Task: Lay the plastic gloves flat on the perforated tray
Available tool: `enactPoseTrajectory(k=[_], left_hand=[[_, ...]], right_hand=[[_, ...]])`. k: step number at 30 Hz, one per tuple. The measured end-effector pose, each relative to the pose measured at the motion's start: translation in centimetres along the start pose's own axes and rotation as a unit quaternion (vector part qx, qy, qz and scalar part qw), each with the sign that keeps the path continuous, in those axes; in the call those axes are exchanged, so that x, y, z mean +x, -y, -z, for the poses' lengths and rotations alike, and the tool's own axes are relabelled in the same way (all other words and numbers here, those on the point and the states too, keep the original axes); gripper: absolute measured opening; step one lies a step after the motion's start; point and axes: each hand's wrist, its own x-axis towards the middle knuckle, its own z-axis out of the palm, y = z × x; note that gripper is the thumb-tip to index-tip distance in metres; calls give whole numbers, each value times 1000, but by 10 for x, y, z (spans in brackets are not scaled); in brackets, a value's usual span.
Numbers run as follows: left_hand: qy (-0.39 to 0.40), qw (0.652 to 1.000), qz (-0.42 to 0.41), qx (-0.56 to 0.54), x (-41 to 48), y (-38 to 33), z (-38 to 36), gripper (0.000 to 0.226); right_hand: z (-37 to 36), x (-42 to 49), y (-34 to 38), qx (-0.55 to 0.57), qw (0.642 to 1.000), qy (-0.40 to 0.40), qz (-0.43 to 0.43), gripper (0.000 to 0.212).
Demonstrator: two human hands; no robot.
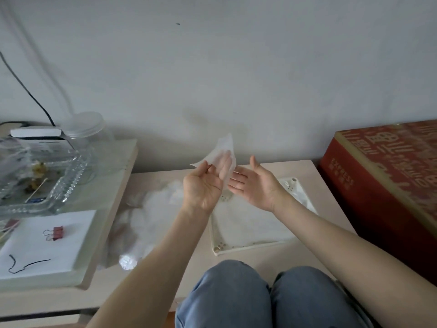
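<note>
Pinches one plastic glove [226,145] in the left hand [203,188], thumb in front and curled fingers behind, raised in the air over the far side of the perforated tray [216,233]. Looks thin, milky-clear and crinkled; lets the fingers behind show through as a soft blur. Rises past the fingertips to a limp upper corner and pokes a second corner out to the left of the thumb. Keeps the right hand [256,185] spread, palm up and fingers straight, just beside the left hand, holding nothing, its fingertips near the glove's lower edge; cannot tell whether touching it. Shows the tray square and cream, with small holes near its corners and a raised rim, lying on the pale surface [331,209] under both hands. Shows a loose heap of plastic gloves [146,216], cloudy white and rumpled, on the same surface just left of the tray. Shows a red box [383,181] to the right, and a glass dish [47,183] and a red binder clip [56,233] on a white pad [47,252] on the left.
</note>
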Motion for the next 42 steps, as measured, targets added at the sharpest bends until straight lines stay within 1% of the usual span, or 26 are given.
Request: enactPoseTrajectory(k=[2,3,5,6,8,9,12,14,15,17,19,21,22,23,24,25,26,27,29,30,32,34,36,40,41,42], left_hand=[[7,1000,29,-5,5,8,5,25],[9,999,43,12,7,11,8,30],[14,997,62,42,8,16,12,26],[17,996,69,47,10,18,14,21],[24,993,98,58,13,18,18,21],[17,991,111,68,14,17,18,28],[-33,984,124,127,16,7,18,72],[-63,967,142,200,19,-2,16,86],[-75,954,154,246,22,-7,16,85],[-94,917,179,344,29,-13,18,75],[-106,865,190,452,35,-11,20,54],[-116,808,167,553,39,-3,25,25],[-119,783,146,592,40,1,30,18],[-120,771,124,613,41,5,35,15],[-122,771,107,616,41,9,40,14],[-128,772,92,616,41,11,45,13],[-136,767,80,622,40,14,51,12],[-143,754,75,636,39,17,58,12],[-146,721,70,674,36,23,72,11],[-146,707,68,689,34,25,79,10],[-157,693,58,702,34,28,90,6],[-181,698,43,691,34,29,95,9],[-188,702,28,686,34,31,96,12],[-168,665,-22,727,33,40,93,10],[-155,654,-34,739,33,42,91,9],[-138,646,-41,750,33,43,90,7]], right_hand=[[5,-1,-3,31,999,2,6,59],[6,-2,-4,55,998,6,5,55],[7,-3,-6,82,996,17,10,56],[8,-3,-6,77,997,18,14,56],[10,-4,-4,52,998,13,17,45],[12,-5,-2,39,999,11,20,39],[24,-5,4,-37,999,-3,36,29],[33,-4,8,-123,992,-18,30,27],[36,-5,10,-160,986,-30,20,23],[43,-8,12,-246,969,-35,9,12],[43,-13,17,-333,942,-38,-19,14],[50,-15,18,-353,934,-48,-24,18],[54,-17,20,-333,941,-61,-19,17],[60,-18,21,-294,953,-71,-20,11],[66,-21,23,-246,966,-75,-20,9],[74,-22,24,-217,972,-81,-27,23],[82,-23,25,-223,970,-90,-44,35],[88,-26,26,-256,959,-105,-63,36],[100,-32,26,-333,929,-124,-101,28],[104,-36,25,-352,919,-129,-119,28],[110,-44,25,-367,912,-130,-131,29],[116,-48,23,-372,911,-109,-137,25],[118,-49,19,-354,919,-90,-145,21],[113,-50,14,-287,939,-95,-165,15],[111,-50,13,-279,940,-101,-167,15],[109,-48,13,-265,943,-107,-171,20]])
